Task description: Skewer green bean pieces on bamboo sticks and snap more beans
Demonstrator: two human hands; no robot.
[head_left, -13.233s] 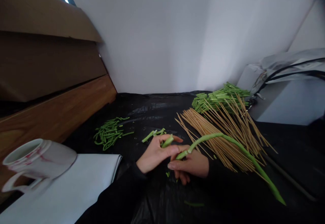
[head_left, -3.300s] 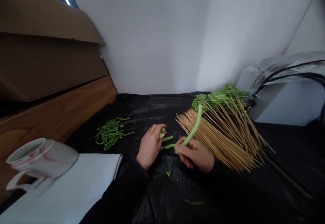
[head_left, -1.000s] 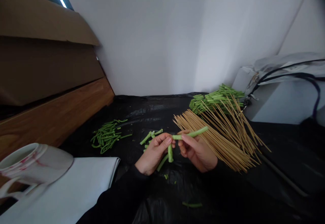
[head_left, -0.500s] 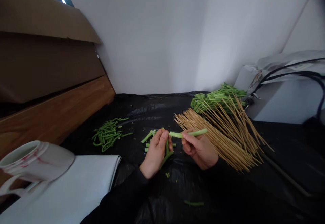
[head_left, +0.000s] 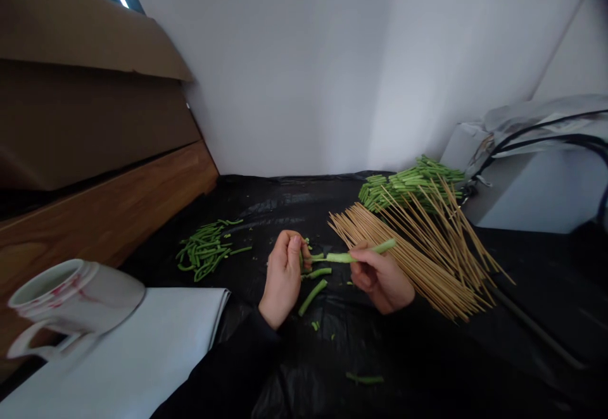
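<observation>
My right hand [head_left: 382,280] pinches a pale green vegetable stem [head_left: 338,257] between thumb and fingers, its cut end facing left. My left hand [head_left: 284,270] is closed just left of that end, apart from it; what its fingers hold, if anything, is hidden. Green bits show beside its fingertips, and I cannot tell whether they are held or lie behind. Below, between the hands, lie short cut stem pieces [head_left: 313,297] on the black plastic sheet [head_left: 304,375].
Thin wooden skewers [head_left: 403,261] lie right of my hands, with a pile of cut green stems [head_left: 411,181] behind. Darker green pieces [head_left: 204,248] are heaped at left. A mug [head_left: 80,295] stands on a white folded sheet [head_left: 156,337]. Black cables [head_left: 546,137] run at right.
My left hand has drawn back leftward from the stem's end and its fingers have curled in. My right hand with the stem has shifted slightly right.
</observation>
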